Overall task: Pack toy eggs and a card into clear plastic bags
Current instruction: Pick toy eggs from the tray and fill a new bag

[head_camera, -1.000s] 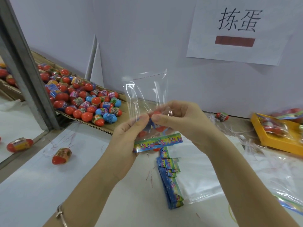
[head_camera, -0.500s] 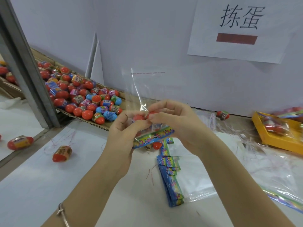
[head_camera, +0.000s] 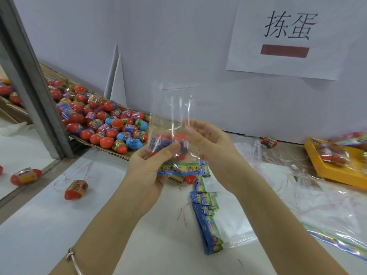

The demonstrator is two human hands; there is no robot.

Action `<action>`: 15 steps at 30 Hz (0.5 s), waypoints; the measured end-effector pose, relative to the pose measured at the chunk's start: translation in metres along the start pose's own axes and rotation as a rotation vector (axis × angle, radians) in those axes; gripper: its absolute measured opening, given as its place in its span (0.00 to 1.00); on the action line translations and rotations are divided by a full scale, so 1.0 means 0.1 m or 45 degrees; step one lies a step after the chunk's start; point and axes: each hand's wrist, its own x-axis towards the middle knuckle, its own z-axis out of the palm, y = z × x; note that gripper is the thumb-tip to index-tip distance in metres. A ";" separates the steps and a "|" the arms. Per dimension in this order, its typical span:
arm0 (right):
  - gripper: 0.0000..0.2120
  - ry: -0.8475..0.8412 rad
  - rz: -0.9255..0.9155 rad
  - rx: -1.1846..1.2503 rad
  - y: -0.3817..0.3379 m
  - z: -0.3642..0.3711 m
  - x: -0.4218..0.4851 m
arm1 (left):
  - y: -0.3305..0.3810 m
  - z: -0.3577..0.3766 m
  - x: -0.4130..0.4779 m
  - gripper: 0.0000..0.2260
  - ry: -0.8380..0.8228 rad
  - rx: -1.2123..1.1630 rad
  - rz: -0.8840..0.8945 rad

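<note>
Head view is showing the left hand [head_camera: 151, 171] at frame centre, gripping a clear plastic bag [head_camera: 172, 104] by its lower half, thumb pressing the glossy, crinkled film against smooth red toy eggs [head_camera: 164, 140] inside. A flat, brightly printed card [head_camera: 178, 169] is lying crosswise at the bag's bottom. The right hand [head_camera: 214, 147] is sitting at the bag's right edge, fingers blurred behind the film; whether they are pinching it cannot be told.
</note>
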 end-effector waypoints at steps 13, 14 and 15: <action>0.08 0.036 0.248 -1.013 0.45 -0.22 0.09 | 0.06 -0.03 0.05 0.12 0.212 -0.183 -0.162; 0.09 0.129 0.230 -0.843 0.36 -0.26 0.10 | 0.06 -0.02 0.05 0.15 0.198 -0.145 -0.163; 0.10 0.235 0.175 -0.637 0.24 -0.31 0.11 | 0.04 -0.02 0.04 0.17 0.173 -0.074 -0.159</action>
